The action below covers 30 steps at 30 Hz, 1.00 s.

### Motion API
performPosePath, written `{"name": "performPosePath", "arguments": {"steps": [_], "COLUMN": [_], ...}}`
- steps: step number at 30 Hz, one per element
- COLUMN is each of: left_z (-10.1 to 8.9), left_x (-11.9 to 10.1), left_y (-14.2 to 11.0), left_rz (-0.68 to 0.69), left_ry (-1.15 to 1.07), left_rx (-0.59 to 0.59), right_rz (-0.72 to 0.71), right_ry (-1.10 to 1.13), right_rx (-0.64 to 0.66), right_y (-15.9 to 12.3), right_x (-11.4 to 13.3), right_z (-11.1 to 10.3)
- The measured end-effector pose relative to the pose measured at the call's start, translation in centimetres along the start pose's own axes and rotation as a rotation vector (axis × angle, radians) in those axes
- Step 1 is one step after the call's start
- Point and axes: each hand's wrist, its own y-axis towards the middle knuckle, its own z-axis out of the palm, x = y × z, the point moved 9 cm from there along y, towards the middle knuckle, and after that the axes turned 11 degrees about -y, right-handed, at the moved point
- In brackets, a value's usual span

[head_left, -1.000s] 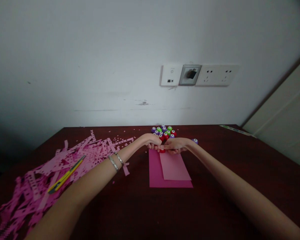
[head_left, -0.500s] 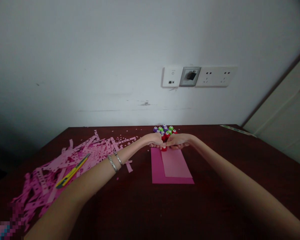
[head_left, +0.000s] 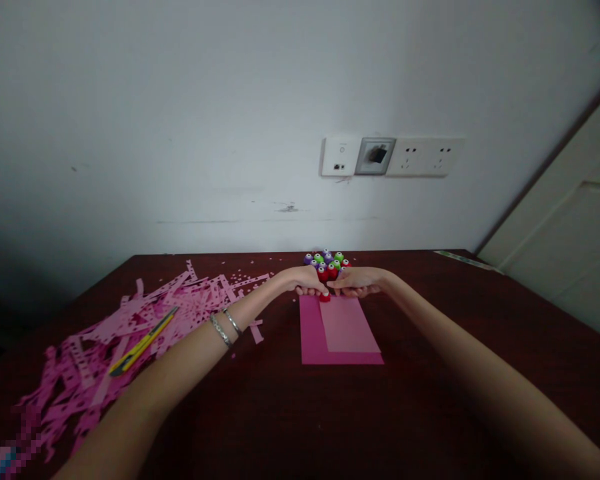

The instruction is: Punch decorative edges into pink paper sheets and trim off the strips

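Observation:
A red paper punch (head_left: 325,298) with a white button sits at the far edge of a light pink sheet (head_left: 351,327). My left hand (head_left: 308,279) is closed around the punch, its thumb at the button. Across from it, my right hand (head_left: 356,280) has its fingers curled at the sheet's top edge, thumb tip close to the button; the fingers seem to pinch the paper and are partly hidden. Beneath the light sheet lies a darker pink sheet (head_left: 312,343). Right behind my hands stand several small punches (head_left: 327,259) in purple, green and red.
Pink punched paper strips (head_left: 195,297) are heaped on the left of the dark red table (head_left: 280,420). A yellow utility knife (head_left: 144,341) lies on them. Tiny paper bits are scattered near the wall. A thin patterned strip (head_left: 467,260) lies at the back right.
My right thumb has drawn back a little from the red punch's button, so more of the punch shows. The view has shifted slightly; the sheets look unmoved on the table.

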Motion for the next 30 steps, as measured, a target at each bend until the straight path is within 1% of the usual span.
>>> {"name": "performPosePath", "arguments": {"steps": [4, 7, 11, 14, 17, 21, 24, 27, 30], "left_z": [0.1, -0.8, -2.1, -2.1, -1.1, 0.7, 1.4, 1.7, 1.9], "left_x": [-0.6, -0.9, -1.1, -0.7, -0.2, 0.4, 0.6, 0.6, 0.6], "left_y": [-0.6, -1.0, -1.2, -1.0, -0.2, 1.1, 1.7, 2.2, 2.7], "left_rz": [-0.015, -0.008, 0.013, 0.002, 0.001, 0.059, 0.106, 0.107, 0.065], "left_ry": [-0.006, 0.014, 0.020, 0.012, 0.019, 0.098, 0.139, 0.162, 0.192], "left_rx": [0.016, -0.008, -0.041, -0.015, 0.088, 0.297, 0.432, 0.520, 0.580], "right_rz": [0.008, 0.007, 0.001, 0.021, 0.046, 0.110, 0.166, 0.207, 0.216], "right_ry": [0.016, 0.026, -0.008, -0.055, -0.082, -0.113, -0.146, -0.124, -0.082], "right_rx": [-0.004, 0.009, 0.072, 0.120, 0.150, 0.206, 0.254, 0.284, 0.284], "right_y": [0.2, 0.5, 0.8, 1.1, 1.5, 2.1, 2.0, 1.9, 1.9], "right_x": [-0.1, -0.1, 0.1, 0.4, 0.6, 0.4, 0.5, 0.6, 0.7], "right_z": [0.1, 0.1, 0.3, 0.6, 0.9, 1.3, 1.6, 1.8, 1.8]}}
